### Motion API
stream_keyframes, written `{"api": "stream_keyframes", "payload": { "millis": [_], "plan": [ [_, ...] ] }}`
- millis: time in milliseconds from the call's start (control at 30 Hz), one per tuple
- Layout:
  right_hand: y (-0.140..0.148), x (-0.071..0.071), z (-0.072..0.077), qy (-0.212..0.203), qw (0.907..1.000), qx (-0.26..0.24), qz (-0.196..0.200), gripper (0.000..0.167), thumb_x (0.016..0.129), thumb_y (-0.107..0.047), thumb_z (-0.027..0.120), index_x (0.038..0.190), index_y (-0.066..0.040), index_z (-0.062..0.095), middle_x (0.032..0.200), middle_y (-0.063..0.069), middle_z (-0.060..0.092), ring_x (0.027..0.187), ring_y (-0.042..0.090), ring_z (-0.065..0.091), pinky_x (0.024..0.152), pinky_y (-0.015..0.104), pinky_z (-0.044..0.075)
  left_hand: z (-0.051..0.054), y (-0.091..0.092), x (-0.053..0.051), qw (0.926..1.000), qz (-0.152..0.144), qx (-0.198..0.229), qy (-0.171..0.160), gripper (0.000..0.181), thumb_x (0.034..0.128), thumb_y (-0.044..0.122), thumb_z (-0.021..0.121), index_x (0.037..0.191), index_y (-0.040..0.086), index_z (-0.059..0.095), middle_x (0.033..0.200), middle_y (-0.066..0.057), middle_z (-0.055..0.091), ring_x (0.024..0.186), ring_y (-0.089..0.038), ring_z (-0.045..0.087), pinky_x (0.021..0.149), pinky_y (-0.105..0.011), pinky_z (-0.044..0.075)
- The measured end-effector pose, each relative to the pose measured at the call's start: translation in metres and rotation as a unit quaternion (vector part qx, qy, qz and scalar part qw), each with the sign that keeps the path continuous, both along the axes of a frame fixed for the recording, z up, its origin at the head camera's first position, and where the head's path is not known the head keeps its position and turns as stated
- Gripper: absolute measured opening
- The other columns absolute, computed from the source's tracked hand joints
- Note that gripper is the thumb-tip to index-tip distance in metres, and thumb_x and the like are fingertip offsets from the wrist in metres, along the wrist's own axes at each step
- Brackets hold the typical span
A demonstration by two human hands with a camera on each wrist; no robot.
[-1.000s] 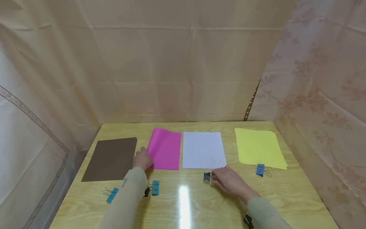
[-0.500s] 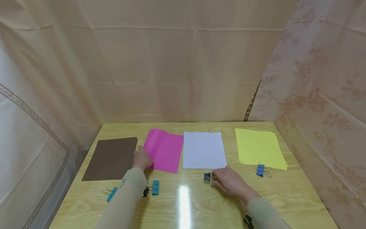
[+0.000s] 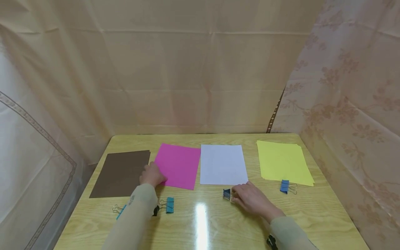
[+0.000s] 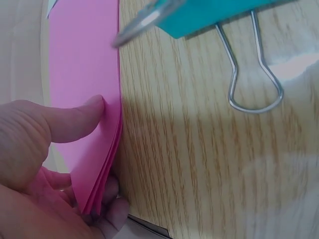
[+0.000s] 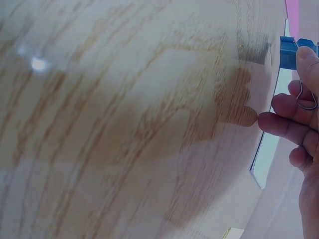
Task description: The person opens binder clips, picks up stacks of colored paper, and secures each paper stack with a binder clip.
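The left hand is pinching the near left corner of a stack of square magenta paper sheets; in the left wrist view its thumb is pressing on the top sheet while its fingers are curling beneath, and the sheet edges are fanning slightly apart at that corner. The right hand is gripping a dark blue metal binder clip at its wire handles, thumb on one side and fingers curling on the other. The left sleeve is bearing a small grey mark, too small to read.

The magenta stack is lying flat on a glossy wood-grain table, between a square of dark brown paper on the left and a square of white paper just beside it on the right. The held clip is sitting in front of the white paper, apart from it. Farther right, a stack of yellow paper is lying slightly askew, with another blue binder clip resting at its front edge. One teal binder clip is resting right of the left forearm; a second teal clip is lying on its other side, partly hidden by the sleeve. Beige cloth is hanging behind the table.
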State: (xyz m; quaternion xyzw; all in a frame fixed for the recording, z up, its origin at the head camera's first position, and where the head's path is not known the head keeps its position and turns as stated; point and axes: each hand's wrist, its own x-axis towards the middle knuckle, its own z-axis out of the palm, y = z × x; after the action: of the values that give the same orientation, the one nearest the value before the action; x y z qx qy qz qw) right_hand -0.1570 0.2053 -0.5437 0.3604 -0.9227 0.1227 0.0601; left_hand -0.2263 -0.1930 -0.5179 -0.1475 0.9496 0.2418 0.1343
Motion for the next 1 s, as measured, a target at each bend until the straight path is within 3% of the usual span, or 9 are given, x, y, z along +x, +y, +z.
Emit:
{"api": "stream_keyframes", "payload": {
  "millis": [267,467,800,1000],
  "plan": [
    [0.000,0.000,0.000,0.002,1.0000,0.002,0.000,0.019,0.096,-0.028,0.069,0.106,-0.012,0.062,0.093,-0.002,0.068,0.087,0.017,0.065,0.085,0.040,0.049,0.003,-0.003,0.001,0.9999,-0.009,-0.007,0.000,0.064,0.0908,0.016,0.067,0.137,-0.017,0.037,0.129,-0.039,0.044,0.112,-0.054,0.055,0.096,-0.065,0.046],
    [0.001,0.000,-0.001,0.000,1.0000,0.005,0.000,0.019,0.097,-0.027,0.069,0.107,-0.012,0.063,0.093,-0.002,0.069,0.087,0.017,0.065,0.085,0.040,0.048,-0.002,-0.011,-0.003,0.9999,-0.010,0.008,-0.005,0.048,0.0952,0.004,0.052,0.135,-0.017,0.038,0.130,-0.037,0.045,0.107,-0.048,0.058,0.093,-0.061,0.050],
    [0.002,-0.001,0.000,-0.004,1.0000,0.006,0.000,0.021,0.097,-0.027,0.068,0.108,-0.011,0.063,0.096,-0.001,0.070,0.090,0.019,0.066,0.088,0.042,0.049,-0.002,-0.022,-0.008,0.9979,0.006,0.064,0.008,0.036,0.0967,-0.002,0.047,0.130,-0.015,0.042,0.121,-0.034,0.057,0.108,-0.043,0.060,0.095,-0.054,0.050],
    [0.003,-0.001,-0.001,-0.006,1.0000,0.007,0.000,0.021,0.098,-0.028,0.068,0.109,-0.011,0.064,0.098,-0.001,0.071,0.092,0.019,0.067,0.091,0.045,0.049,-0.001,-0.028,-0.008,0.9962,-0.001,0.087,0.012,0.031,0.0934,-0.004,0.048,0.123,-0.012,0.050,0.119,-0.030,0.059,0.106,-0.039,0.058,0.095,-0.052,0.050]
  ]
}}
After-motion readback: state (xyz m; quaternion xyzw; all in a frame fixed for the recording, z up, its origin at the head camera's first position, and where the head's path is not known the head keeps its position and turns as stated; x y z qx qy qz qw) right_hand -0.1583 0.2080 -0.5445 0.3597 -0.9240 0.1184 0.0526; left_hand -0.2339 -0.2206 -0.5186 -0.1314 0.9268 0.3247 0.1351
